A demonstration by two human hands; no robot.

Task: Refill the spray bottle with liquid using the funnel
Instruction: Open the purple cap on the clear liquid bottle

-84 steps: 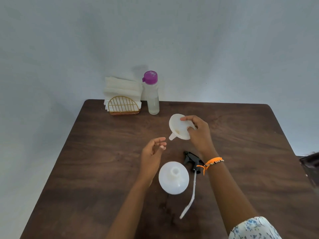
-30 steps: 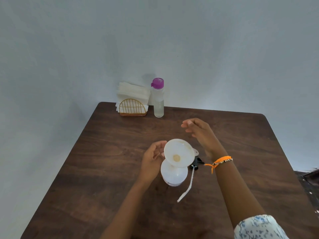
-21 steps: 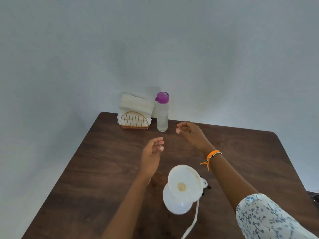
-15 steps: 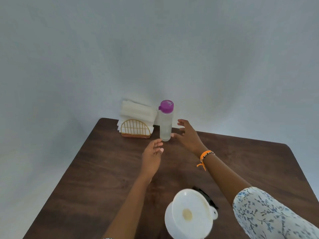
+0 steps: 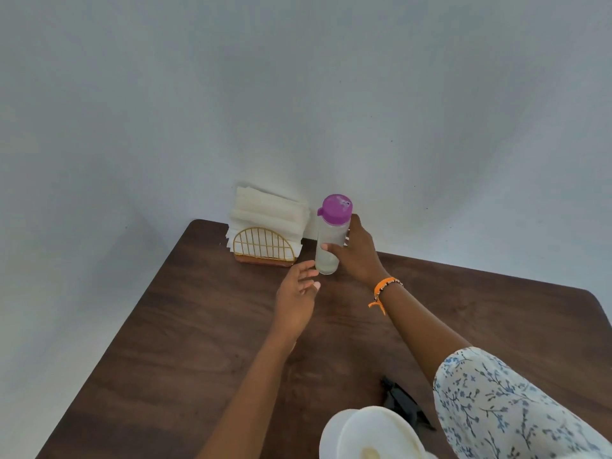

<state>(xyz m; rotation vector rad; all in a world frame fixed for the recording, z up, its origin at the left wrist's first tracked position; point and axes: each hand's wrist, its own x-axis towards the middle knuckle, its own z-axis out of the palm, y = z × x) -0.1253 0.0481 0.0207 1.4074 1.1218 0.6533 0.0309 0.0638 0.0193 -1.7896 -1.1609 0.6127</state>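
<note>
A clear bottle with a purple lid (image 5: 331,233) stands at the far edge of the brown table (image 5: 198,326), holding some clear liquid. My right hand (image 5: 356,251) grips its body, thumb across the front. My left hand (image 5: 296,296) hovers just below and left of the bottle, fingers relaxed, holding nothing. At the bottom edge, the white funnel (image 5: 381,432) sits in the mouth of the white spray bottle (image 5: 331,438), both cut off by the frame. The black spray head (image 5: 405,404) lies on the table beside them.
A gold wire holder with white napkins (image 5: 265,233) stands left of the purple-lidded bottle against the pale wall. My floral sleeve (image 5: 513,409) covers the near right of the table.
The funnel went from my right hand into the spray bottle's mouth. My right hand then reached to the far bottle and closed round it. My view rose toward the wall.
</note>
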